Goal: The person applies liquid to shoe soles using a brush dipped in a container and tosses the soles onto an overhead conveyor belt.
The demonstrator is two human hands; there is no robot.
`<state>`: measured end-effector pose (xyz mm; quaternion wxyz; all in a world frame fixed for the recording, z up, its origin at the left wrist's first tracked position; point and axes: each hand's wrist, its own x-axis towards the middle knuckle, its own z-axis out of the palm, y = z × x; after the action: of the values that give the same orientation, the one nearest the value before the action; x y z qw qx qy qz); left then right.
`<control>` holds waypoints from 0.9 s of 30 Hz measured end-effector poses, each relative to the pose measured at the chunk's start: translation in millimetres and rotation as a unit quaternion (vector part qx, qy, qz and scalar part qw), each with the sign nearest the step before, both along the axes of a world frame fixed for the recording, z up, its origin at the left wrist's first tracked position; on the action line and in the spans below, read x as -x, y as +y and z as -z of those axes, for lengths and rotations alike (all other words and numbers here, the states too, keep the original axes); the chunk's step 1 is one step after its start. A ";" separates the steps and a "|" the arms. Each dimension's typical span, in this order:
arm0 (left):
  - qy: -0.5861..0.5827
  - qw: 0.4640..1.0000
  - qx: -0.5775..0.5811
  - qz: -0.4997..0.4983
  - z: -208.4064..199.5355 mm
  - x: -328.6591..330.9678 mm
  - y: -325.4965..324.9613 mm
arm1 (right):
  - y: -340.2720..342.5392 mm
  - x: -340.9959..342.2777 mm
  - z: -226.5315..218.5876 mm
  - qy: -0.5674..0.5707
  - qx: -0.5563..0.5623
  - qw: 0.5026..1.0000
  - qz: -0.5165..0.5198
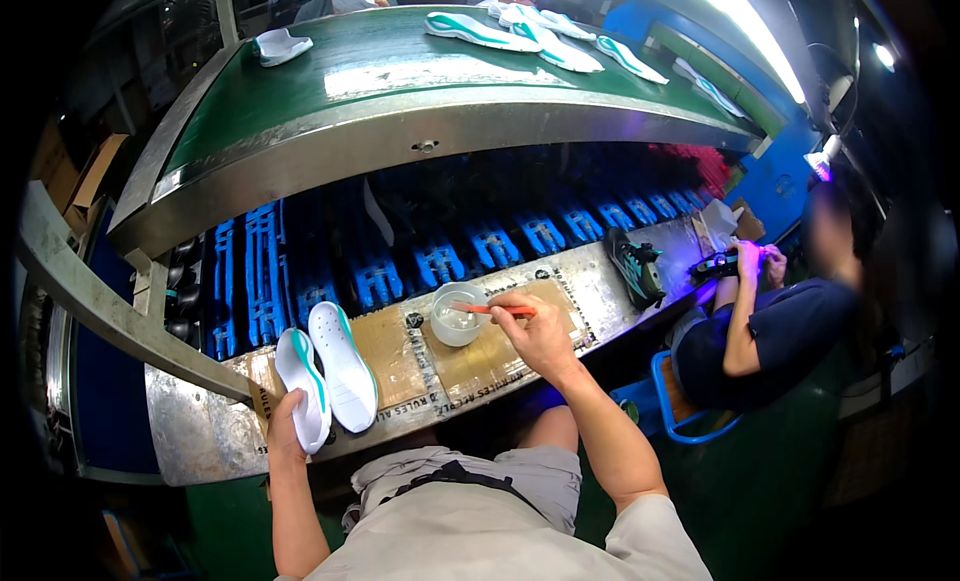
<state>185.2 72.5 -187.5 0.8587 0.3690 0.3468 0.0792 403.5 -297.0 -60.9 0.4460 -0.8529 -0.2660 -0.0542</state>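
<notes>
My left hand [285, 431] is closed round the edge of a white shoe sole [306, 406] with a teal stripe, its hollow side showing. A second white sole [343, 366] lies beside it on the metal bench, dotted with small holes. At the middle of the bench my right hand [543, 338] pinches the red handle of a brush [482, 308]. The brush's far end dips into a translucent white bowl [455, 333] of what looks like clear liquid. That bowl stands on brown cardboard [510, 363] taped to the bench.
Behind the bench runs a row of blue clamps [437, 266]. Above it is a green conveyor belt [240, 111] carrying several soles [480, 33]. A dark shoe [635, 269] stands to the right, near a seated co-worker [785, 326] handling another shoe. A curved metal bar [120, 306] crosses at left.
</notes>
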 end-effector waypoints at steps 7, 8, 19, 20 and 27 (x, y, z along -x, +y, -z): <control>-0.158 0.945 0.284 -0.044 -22.0 23.2 -16.3 | -10.0 5.2 -12.0 0.156 -0.076 0.985 0.008; -0.219 0.922 0.318 -0.001 -12.8 25.2 -15.3 | -12.0 7.5 -9.3 0.159 -0.087 0.983 0.007; -0.272 0.943 0.170 0.084 -33.1 24.0 -39.1 | 55.5 51.3 -26.6 0.187 -0.093 0.953 -0.219; -0.271 0.949 0.106 0.123 -40.7 22.3 -40.6 | 66.4 52.7 -33.5 0.154 -0.076 0.953 -0.251; -0.277 0.936 -0.012 0.215 -88.3 -3.2 -55.8 | 88.5 43.0 -33.7 0.000 -0.047 0.953 -0.300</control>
<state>188.4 16.7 -99.2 0.9128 0.4084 0.0068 -0.0044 360.5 -208.5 -27.2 0.4816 -0.7114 -0.5070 0.0700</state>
